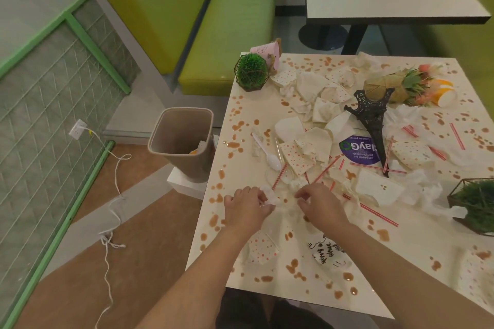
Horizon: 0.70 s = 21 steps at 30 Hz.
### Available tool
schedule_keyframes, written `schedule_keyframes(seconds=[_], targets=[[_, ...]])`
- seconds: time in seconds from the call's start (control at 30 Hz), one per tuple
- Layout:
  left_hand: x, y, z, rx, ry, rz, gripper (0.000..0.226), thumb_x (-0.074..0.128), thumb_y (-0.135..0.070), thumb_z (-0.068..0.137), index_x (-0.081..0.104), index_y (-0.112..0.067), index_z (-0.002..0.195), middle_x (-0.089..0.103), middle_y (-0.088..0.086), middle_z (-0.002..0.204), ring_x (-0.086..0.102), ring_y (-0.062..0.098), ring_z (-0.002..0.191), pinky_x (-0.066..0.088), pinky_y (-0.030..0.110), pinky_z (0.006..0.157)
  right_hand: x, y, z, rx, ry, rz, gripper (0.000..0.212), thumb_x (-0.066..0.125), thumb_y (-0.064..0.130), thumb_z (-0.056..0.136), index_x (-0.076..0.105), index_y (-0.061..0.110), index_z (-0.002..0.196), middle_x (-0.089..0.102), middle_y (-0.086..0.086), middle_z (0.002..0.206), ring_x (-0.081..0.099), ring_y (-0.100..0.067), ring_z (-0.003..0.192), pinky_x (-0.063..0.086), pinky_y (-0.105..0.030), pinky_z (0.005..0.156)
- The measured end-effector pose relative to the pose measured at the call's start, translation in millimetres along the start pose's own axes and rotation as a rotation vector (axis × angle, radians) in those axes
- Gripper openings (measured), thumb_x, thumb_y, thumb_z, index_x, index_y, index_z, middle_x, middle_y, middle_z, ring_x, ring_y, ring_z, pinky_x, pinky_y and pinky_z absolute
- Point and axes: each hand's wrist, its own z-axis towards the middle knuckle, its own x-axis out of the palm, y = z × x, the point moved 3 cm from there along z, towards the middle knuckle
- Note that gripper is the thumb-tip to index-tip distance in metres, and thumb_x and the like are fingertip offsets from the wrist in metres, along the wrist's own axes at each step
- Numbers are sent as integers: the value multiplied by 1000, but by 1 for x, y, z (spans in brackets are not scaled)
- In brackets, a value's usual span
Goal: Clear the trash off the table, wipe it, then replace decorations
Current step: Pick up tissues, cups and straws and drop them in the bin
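Trash covers most of the table (280, 270): crumpled napkins, dotted paper cups (298, 156), striped straws (378, 212) and a white plastic spoon (268, 153), with brown spills dotted all over the top. The person stands at the near edge of the table. Their left hand (247, 207) has its fingers curled round a small white tissue wad (268, 196), a little way in from the left edge. Their right hand (319, 201) is just beside it, fingers bent down and pinching at another crumpled bit of paper, though I cannot see well what it holds. The tan trash bin (181, 139) stands on the floor by the left edge of the table, open and close enough to reach. The decorations lie among the mess: a black Eiffel Tower model (374, 123) tipped over in the middle, a flower bunch (401, 87) on its side near the far edge, and a round green plant (251, 72) at the far left corner. I think the wet wads could drip or fall on the floor on the way to the bin. A sleeve or arm could also smear the spills, or a grab in the pile could knock the tower about.
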Motion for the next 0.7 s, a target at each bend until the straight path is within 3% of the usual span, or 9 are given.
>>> schedule_keyframes(seconds=[0.07, 0.13, 0.23, 0.37, 0.43, 0.57, 0.7], targets=[[-6, 3, 1, -7, -1, -91, 26, 59, -51, 89, 59, -28, 101, 56, -16, 98, 52, 9, 100, 35, 32, 90, -7, 4, 0, 80, -86, 183, 12, 60, 19, 92, 69, 23, 100, 63, 8, 96, 60, -9, 76, 43, -20, 60], [-14, 8, 3, -50, 6, -282, 26, 61, -46, 89, 58, -24, 104, 59, -13, 97, 57, 10, 93, 48, 33, 86, -14, 12, 2, 126, -155, 351, 8, 62, 18, 91, 67, 22, 96, 63, 9, 91, 58, -7, 67, 39, -18, 54], [-31, 17, 7, -143, -14, -509, 24, 58, -39, 94, 50, -26, 113, 56, -13, 97, 59, 7, 86, 54, 30, 73, -18, 30, 10, 149, -182, 548, 13, 65, 17, 89, 63, 22, 100, 62, 7, 89, 57, -9, 68, 43, -20, 56], [-59, 42, 21, -213, -115, -726, 27, 58, -35, 96, 49, -29, 121, 59, -7, 106, 61, 8, 88, 49, 17, 56, -10, 66, 28, 156, -138, 688, 17, 67, 17, 89, 67, 20, 106, 64, 3, 86, 61, -15, 68, 51, -23, 63], [-73, 61, 29, -236, -177, -792, 26, 60, -34, 94, 51, -31, 119, 60, -6, 108, 63, 11, 91, 51, 18, 57, -4, 86, 38, 150, -114, 729, 14, 68, 17, 89, 70, 18, 102, 66, 2, 83, 61, -16, 64, 52, -25, 65], [-106, 110, 52, -277, -252, -822, 22, 63, -22, 93, 54, -31, 111, 63, -2, 112, 66, 20, 96, 57, 40, 83, 10, 137, 61, 139, -85, 760, 10, 70, 17, 88, 72, 17, 98, 66, 2, 82, 62, -16, 70, 54, -33, 73], [-136, 154, 81, -303, -269, -793, 25, 64, -13, 91, 60, -18, 115, 59, 3, 117, 66, 14, 84, 60, 31, 69, 27, 184, 89, 124, -100, 718, 9, 70, 18, 88, 72, 18, 96, 67, 3, 84, 62, -14, 76, 50, -22, 66]])
